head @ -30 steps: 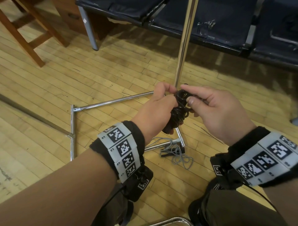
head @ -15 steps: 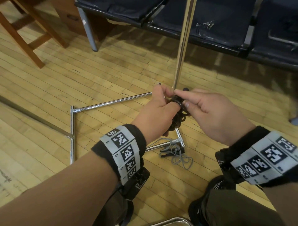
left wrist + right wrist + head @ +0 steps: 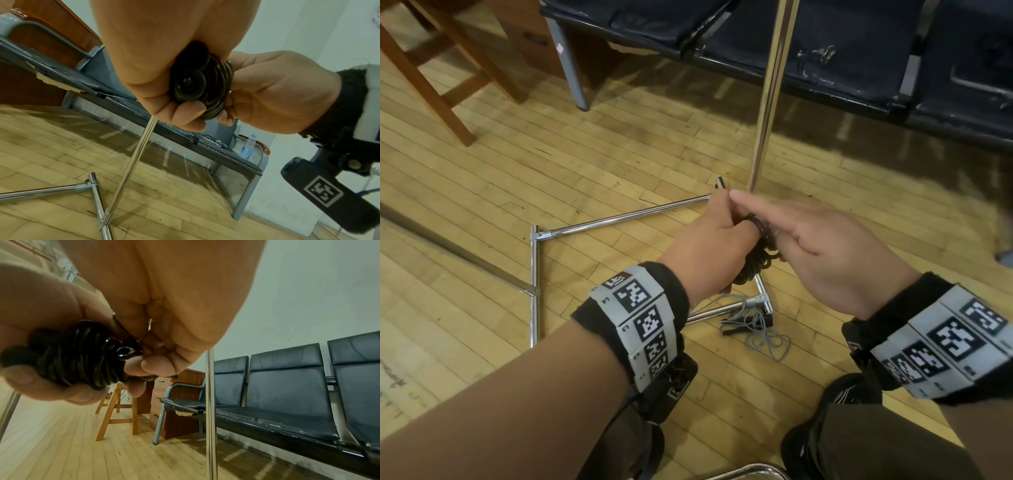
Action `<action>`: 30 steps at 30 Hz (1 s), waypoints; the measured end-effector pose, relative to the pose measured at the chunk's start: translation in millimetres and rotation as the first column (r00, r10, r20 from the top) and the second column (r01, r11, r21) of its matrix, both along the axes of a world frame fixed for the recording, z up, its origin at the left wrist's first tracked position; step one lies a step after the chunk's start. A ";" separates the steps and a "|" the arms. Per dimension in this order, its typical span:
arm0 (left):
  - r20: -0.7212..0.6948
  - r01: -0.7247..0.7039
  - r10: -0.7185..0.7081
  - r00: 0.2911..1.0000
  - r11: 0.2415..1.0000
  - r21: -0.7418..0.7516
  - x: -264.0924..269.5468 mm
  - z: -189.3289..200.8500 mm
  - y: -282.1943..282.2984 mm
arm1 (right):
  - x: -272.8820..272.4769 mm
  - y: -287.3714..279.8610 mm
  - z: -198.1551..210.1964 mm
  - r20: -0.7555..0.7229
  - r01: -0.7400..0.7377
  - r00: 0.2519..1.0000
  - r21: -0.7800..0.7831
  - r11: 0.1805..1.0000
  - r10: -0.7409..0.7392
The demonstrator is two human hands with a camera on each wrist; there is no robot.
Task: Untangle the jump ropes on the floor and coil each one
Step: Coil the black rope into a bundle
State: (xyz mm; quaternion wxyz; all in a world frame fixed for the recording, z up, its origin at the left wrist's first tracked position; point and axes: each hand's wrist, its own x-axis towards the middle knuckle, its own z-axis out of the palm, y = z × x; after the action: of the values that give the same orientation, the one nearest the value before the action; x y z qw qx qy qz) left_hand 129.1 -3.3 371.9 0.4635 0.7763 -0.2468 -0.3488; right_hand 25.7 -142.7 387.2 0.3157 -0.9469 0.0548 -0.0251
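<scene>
A black jump rope [image 3: 761, 251] is wound into a tight bundle held between both hands above the wooden floor. My left hand [image 3: 710, 238] grips the bundle and its handles [image 3: 190, 85] in its curled fingers. My right hand [image 3: 822, 246] is against the bundle's right side. Its index finger stretches over the top and its other fingers pinch a strand at the coil [image 3: 82, 353]. A grey jump rope [image 3: 758, 330] with dark handles lies in a loose heap on the floor below the hands.
A chrome rack base [image 3: 619, 219] lies on the floor, with an upright chrome pole [image 3: 768, 102] just beyond the hands. Dark bench seats [image 3: 825, 51] line the far wall. A wooden stool [image 3: 431, 75] stands at far left. A water bottle [image 3: 247, 147] sits on the bench.
Both hands have sunk a little with the black bundle. My right index finger has swung over the top of the coil towards the left hand.
</scene>
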 end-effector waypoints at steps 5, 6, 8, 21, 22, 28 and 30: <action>0.006 -0.003 0.002 1.000 1.000 0.028 5.4 -0.6 0.8 | -1.9 6.2 3.6 -0.007 0.014 1.000 0.081 0.997 -0.014; 0.013 -0.005 0.005 1.000 1.000 0.028 6.4 -1.2 0.7 | -1.5 7.4 4.6 0.000 0.004 1.000 0.082 0.997 -0.004; 0.024 -0.003 0.002 1.000 1.000 0.028 7.7 -2.1 0.0 | -0.5 9.1 5.4 -0.003 -0.007 1.000 0.051 0.999 0.007; -0.044 0.097 -0.097 0.994 0.995 0.011 13.6 -2.0 6.1 | -6.8 -3.3 6.0 -0.001 0.030 1.000 0.083 0.996 -0.030; -0.042 0.091 -0.090 0.995 0.996 0.013 13.5 -2.7 5.8 | -6.7 -1.8 5.2 -0.002 0.031 1.000 0.078 0.996 -0.031; 0.078 0.119 -0.128 0.989 0.987 0.109 13.6 -9.1 1.1 | -1.9 3.0 5.7 0.046 0.024 0.999 -0.148 0.989 -0.018; 0.082 0.123 -0.132 0.988 0.987 0.105 14.9 -9.8 1.4 | -0.5 4.0 6.1 0.056 -0.011 0.998 -0.177 0.984 0.021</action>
State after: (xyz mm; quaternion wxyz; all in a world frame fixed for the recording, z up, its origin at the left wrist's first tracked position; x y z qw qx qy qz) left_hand 144.1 -1.9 362.1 0.3893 0.7958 -0.2988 -0.3548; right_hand 25.2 -138.7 393.2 0.2323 -0.9705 0.0357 -0.0546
